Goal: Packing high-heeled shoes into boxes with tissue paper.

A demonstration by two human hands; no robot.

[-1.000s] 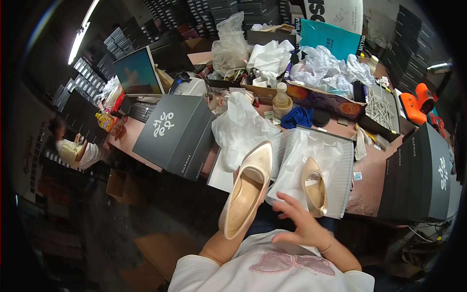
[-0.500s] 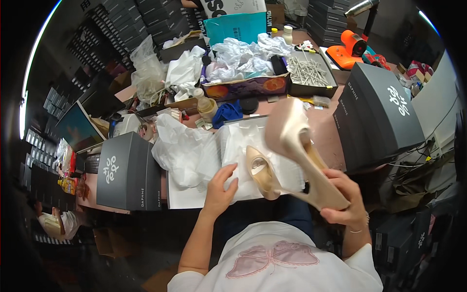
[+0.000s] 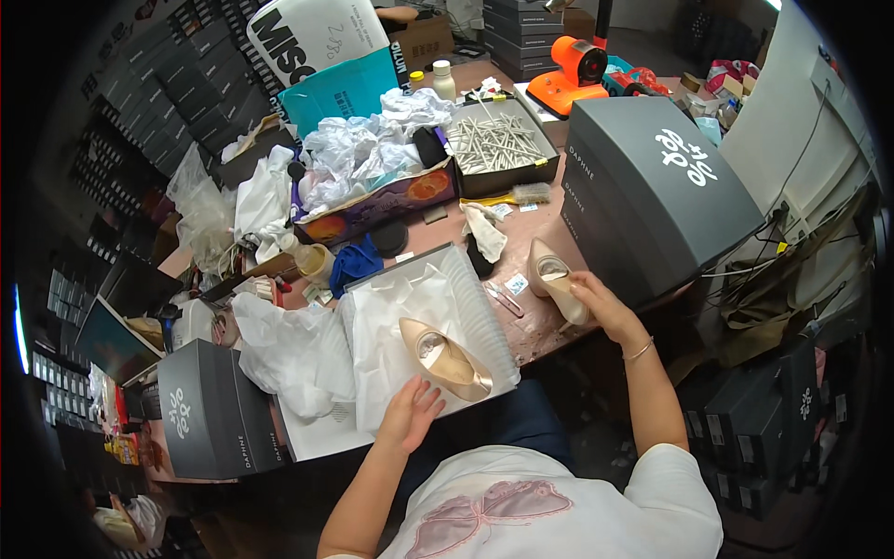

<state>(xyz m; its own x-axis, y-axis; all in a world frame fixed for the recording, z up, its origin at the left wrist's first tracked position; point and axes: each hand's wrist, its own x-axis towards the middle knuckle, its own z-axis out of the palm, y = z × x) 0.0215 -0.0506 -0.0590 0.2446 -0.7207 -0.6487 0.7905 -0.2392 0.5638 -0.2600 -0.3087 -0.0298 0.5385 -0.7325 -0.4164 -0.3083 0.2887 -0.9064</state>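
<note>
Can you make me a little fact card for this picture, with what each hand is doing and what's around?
Left hand: open, holding nothing, close to the first shoe
Right hand: holding the second shoe by its heel end
First shoe: beige, lying on white paper, toe pointing up and left
Second shoe: beige, toe pointing away from the person; hard to tell if it touches the table
Right of second shoe: big dark gray box
Farther back: blue cloth, brush, box of white sticks

Orange device near box of white sticks
</note>
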